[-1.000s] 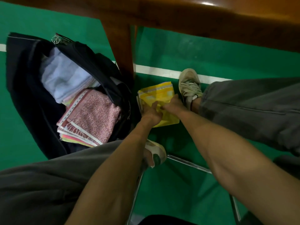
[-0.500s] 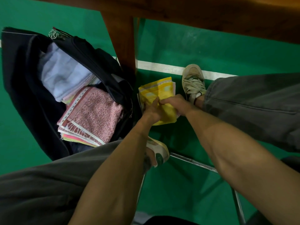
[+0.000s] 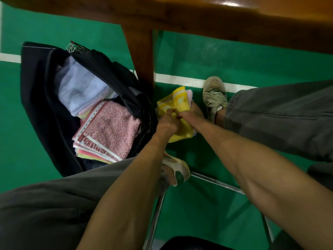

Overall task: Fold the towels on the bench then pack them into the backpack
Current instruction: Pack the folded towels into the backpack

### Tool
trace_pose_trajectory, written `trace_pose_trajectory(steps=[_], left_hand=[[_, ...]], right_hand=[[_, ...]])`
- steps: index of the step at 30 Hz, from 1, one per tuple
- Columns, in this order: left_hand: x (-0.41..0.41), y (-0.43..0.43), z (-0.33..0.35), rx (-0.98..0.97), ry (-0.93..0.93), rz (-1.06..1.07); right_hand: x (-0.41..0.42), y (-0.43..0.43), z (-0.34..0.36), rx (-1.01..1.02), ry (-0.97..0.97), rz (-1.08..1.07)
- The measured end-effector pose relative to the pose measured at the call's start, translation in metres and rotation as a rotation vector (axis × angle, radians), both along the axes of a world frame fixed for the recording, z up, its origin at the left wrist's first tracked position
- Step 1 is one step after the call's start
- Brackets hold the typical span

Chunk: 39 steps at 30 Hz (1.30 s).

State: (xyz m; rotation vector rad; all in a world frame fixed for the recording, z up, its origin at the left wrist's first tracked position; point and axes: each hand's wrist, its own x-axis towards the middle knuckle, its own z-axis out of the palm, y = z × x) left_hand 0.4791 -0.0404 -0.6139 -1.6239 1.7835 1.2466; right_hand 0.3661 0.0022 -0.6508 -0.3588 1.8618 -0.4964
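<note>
A folded yellow towel [image 3: 177, 103] with pale stripes hangs low between my knees, just right of the open black backpack [image 3: 36, 98]. My left hand [image 3: 166, 123] grips its near left edge. My right hand [image 3: 191, 114] holds its right side, fingers curled round the cloth. Inside the backpack lie a pale blue folded towel [image 3: 81, 91] and, nearer me, a pink patterned folded towel [image 3: 111, 130] on top of other folded cloths.
The brown wooden bench [image 3: 198, 17] runs across the top, its leg [image 3: 140, 56] standing right beside the backpack. My two shoes [image 3: 213, 96] rest on the green floor [image 3: 234, 62] with a white line. Metal chair bars [image 3: 216, 181] run under me.
Both hands have tightened on the yellow towel, bunching it up and lifting it a little. The view has shifted slightly; the backpack and its towels have not moved.
</note>
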Motion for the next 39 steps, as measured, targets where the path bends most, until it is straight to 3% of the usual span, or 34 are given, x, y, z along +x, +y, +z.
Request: trace_pose_trajectory(steps=[10,13,20,24,30,34,39], left_hand=[[0.024,-0.046,0.086,-0.005,0.172,0.071],[0.041,-0.056,0.14,0.003,0.22,0.124],[0.107,-0.072,0.22,-0.186,0.263,0.14],[0.149,-0.076,0.237,-0.337,0.279,0.231],[0.212,-0.091,0.223,-0.372,0.215,0.33],[0.235,-0.111,0.207,-0.372,0.143,0.436],[0.251,-0.145,0.19,-0.396,0.086,0.531]], right_hand=[[0.008,-0.052,0.116,-0.028,0.225,0.317],[0.013,-0.067,0.165,-0.064,0.265,0.413],[0.067,-0.096,0.262,-0.231,0.463,0.625],[0.116,-0.115,0.293,-0.29,0.476,0.676],[0.165,-0.15,0.287,-0.347,0.3,0.659],[0.18,-0.166,0.257,-0.293,-0.089,0.411],[0.195,-0.191,0.219,-0.136,-0.421,0.366]])
